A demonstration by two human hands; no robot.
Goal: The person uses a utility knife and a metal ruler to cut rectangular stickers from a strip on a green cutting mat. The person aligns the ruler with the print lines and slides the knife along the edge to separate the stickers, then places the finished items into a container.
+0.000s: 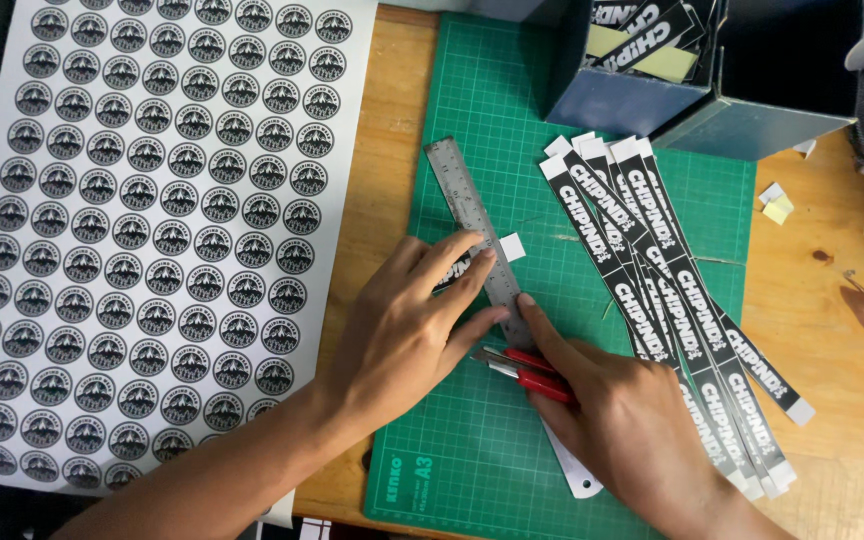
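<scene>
Pressing the steel ruler [482, 245] flat over a black printed strip [452, 272] on the green cutting mat [472, 440], your left hand [402, 330] lies unclenched; your right hand [622, 420] grasps a red cutter [527, 372], blade probably at the ruler's edge. You're mid-trim; keep the ruler pinned.

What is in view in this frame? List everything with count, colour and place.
cutting mat: one, green, centre of the wooden table
steel ruler: one, silver, lying diagonally on the mat
printed strips: a fanned pile, black with white ends, right side of the mat
sticker sheet: one, white with round black stickers, left
boxes: two, dark blue, top right, one holding more strips
paper scraps: few, pale, right
left hand: pressing on the ruler
right hand: holding a red utility knife at the ruler's edge
</scene>
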